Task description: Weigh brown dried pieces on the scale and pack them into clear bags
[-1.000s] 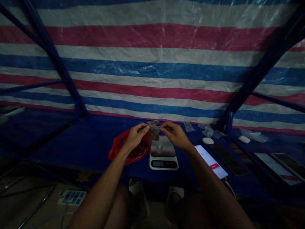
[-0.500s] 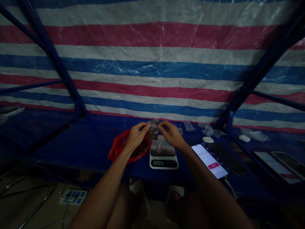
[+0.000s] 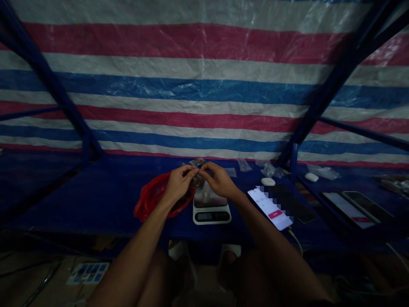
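Between my hands hangs a small clear zip bag [image 3: 198, 183] with dark brown bits inside. My left hand [image 3: 179, 181] pinches its top edge, and my right hand [image 3: 219, 177] pinches the same edge close beside it, the fingertips nearly meeting. Below the bag stands a white kitchen scale [image 3: 211, 216] with a dark plate and a lit display too small to read. Left of the scale, partly behind my left forearm, lies a red plastic bag or lined bowl [image 3: 148, 198]; its contents are mostly hidden. Another filled clear bag [image 3: 197, 162] rests just behind my hands.
Several clear bags [image 3: 268, 169] lie along the back of the blue table [image 3: 111, 192]. To the right are a white earbud case [image 3: 267, 182], a lit phone [image 3: 270, 209] on a cable and a dark phone [image 3: 302, 207]. Blue posts [image 3: 297, 145] frame the striped sheet.
My hands have drawn together along the bag's top, the right one sliding toward the left. The whole view has shifted, so the table's things appear further left.
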`<state>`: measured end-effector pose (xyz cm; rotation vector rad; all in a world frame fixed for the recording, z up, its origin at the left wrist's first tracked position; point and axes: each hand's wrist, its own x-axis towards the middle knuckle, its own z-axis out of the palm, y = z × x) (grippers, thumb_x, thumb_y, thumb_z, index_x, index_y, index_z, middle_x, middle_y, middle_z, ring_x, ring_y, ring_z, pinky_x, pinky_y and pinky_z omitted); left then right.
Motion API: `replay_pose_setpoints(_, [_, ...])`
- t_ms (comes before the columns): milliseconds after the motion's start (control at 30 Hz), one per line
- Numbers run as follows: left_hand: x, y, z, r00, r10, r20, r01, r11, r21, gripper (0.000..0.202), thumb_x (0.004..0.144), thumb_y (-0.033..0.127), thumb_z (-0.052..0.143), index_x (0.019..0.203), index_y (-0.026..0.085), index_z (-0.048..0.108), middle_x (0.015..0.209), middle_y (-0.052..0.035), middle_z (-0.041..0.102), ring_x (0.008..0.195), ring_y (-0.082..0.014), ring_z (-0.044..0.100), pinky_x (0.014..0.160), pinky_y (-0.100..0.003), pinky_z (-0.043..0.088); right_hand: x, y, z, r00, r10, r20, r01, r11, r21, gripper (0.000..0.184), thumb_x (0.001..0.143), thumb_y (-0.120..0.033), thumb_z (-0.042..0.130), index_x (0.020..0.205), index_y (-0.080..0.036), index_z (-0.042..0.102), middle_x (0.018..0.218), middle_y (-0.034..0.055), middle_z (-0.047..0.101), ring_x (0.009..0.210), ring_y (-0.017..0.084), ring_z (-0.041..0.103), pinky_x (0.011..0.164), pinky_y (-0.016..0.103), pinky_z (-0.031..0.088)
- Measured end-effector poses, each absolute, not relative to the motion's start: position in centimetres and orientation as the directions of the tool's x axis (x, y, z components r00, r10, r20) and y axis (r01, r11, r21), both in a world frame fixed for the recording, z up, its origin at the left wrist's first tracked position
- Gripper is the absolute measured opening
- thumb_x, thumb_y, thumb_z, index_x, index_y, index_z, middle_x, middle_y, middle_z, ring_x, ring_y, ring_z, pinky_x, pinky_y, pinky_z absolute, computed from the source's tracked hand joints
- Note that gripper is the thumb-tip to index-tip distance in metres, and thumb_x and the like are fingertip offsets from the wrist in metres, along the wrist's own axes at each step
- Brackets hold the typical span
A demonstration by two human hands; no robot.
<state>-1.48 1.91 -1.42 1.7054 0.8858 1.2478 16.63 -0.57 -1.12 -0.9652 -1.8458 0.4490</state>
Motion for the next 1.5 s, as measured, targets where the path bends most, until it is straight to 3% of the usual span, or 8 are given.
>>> replay_pose_setpoints(633, [-1.9, 2.4, -1.0, 0.274, 0.883, 0.381, 0.145, -0.43, 0.891, 0.038, 0.083, 0.053, 0.071, 0.088, 0.016, 0.078, 0.089, -0.0077, 0.079, 0.083, -0.0235, 0.072, 0.078, -0.032, 0.054, 19.2, -1.6, -0.3, -0.143, 0.862, 0.486, 0.488, 0.489, -0.723, 0.024, 0.091, -0.04, 0.068, 0.082, -0.018, 0.071, 0.081, 0.0034, 0.072, 0.071, 0.016, 0.06, 0.069, 0.028, 0.046])
replay_pose_setpoints(767, [-3.9, 1.8, 0.2, 0.317, 0.839, 0.441, 0.403, -0.541, 0.738, 0.033, 0.094, 0.045, 0.059, 0.102, 0.019, 0.076, 0.108, -0.0092, 0.078, 0.103, -0.0254, 0.071, 0.096, -0.036, 0.053, 20.1, -0.6, -0.6, -0.056, 0.891, 0.451, 0.487, 0.418, -0.767, 0.026, 0.088, -0.043, 0.069, 0.082, -0.018, 0.072, 0.079, 0.0037, 0.073, 0.072, 0.018, 0.063, 0.069, 0.03, 0.047])
replay_pose_setpoints(867, [-7.7, 1.0, 1.4, 0.165, 0.871, 0.463, 0.794, -0.396, 0.462, 0.043, 0.093, 0.048, 0.057, 0.121, 0.018, 0.071, 0.126, -0.0151, 0.071, 0.122, -0.0333, 0.062, 0.107, -0.046, 0.046, 20.5, 0.8, -0.6, 0.099, 0.849, 0.519, 0.516, 0.402, -0.756, 0.026, 0.089, -0.043, 0.068, 0.085, -0.018, 0.072, 0.081, 0.0047, 0.074, 0.075, 0.02, 0.065, 0.072, 0.031, 0.049])
replay_pose_setpoints(1000, [-13.3, 1.1, 1.0, -0.079, 0.984, 0.157, 0.965, 0.036, 0.261, 0.086, 0.079, 0.078, 0.058, 0.134, 0.013, 0.062, 0.132, -0.026, 0.065, 0.118, -0.0463, 0.063, 0.093, -0.053, 0.053, 19.1, 3.0, -0.7, 0.107, 0.801, 0.59, 0.66, 0.387, -0.644, 0.024, 0.091, -0.039, 0.067, 0.098, -0.018, 0.074, 0.092, 0.0074, 0.076, 0.081, 0.021, 0.067, 0.077, 0.033, 0.051])
replay_pose_setpoints(1133, [-15.4, 2.5, -0.9, 0.085, 0.982, -0.167, 0.944, -0.025, 0.33, 0.047, 0.086, 0.057, 0.06, 0.107, 0.017, 0.072, 0.104, -0.016, 0.078, 0.094, -0.0324, 0.073, 0.077, -0.035, 0.056, 16.2, 3.5, -1.5, -0.096, 0.873, 0.478, 0.746, 0.381, -0.546, 0.033, 0.091, -0.035, 0.07, 0.119, -0.018, 0.071, 0.106, 0.0092, 0.076, 0.089, 0.022, 0.069, 0.081, 0.033, 0.051])
replay_pose_setpoints(1233, [-14.5, 2.9, -0.4, 0.145, 0.988, -0.052, 0.932, -0.118, 0.343, 0.025, 0.089, 0.034, 0.055, 0.097, 0.019, 0.073, 0.1, -0.014, 0.079, 0.091, -0.0296, 0.074, 0.073, -0.033, 0.054, 15.2, 2.5, -1.8, -0.223, 0.914, 0.339, 0.747, 0.383, -0.543, 0.033, 0.089, -0.039, 0.073, 0.115, -0.019, 0.072, 0.101, 0.009, 0.077, 0.087, 0.022, 0.071, 0.075, 0.032, 0.051])
replay_pose_setpoints(1400, [-12.1, 1.4, 2.7, 0.124, 0.964, 0.234, 0.93, -0.195, 0.313, 0.032, 0.089, 0.023, 0.05, 0.114, 0.024, 0.069, 0.11, -0.0112, 0.078, 0.098, -0.031, 0.074, 0.08, -0.037, 0.054, 17.4, -0.3, -0.7, -0.189, 0.95, 0.249, 0.804, 0.295, -0.517, 0.039, 0.085, -0.053, 0.076, 0.106, -0.02, 0.075, 0.092, 0.0088, 0.077, 0.075, 0.022, 0.069, 0.063, 0.031, 0.048])
replay_pose_setpoints(1500, [-11.1, 0.8, 2.6, 0.116, 0.976, 0.186, 0.951, -0.163, 0.262, 0.031, 0.093, 0.028, 0.049, 0.117, 0.025, 0.068, 0.11, -0.012, 0.078, 0.097, -0.0325, 0.074, 0.08, -0.039, 0.054, 19.5, -1.6, -0.5, -0.171, 0.955, 0.241, 0.837, 0.27, -0.476, 0.048, 0.073, -0.051, 0.086, 0.11, -0.021, 0.075, 0.097, 0.0099, 0.077, 0.078, 0.024, 0.069, 0.067, 0.033, 0.051])
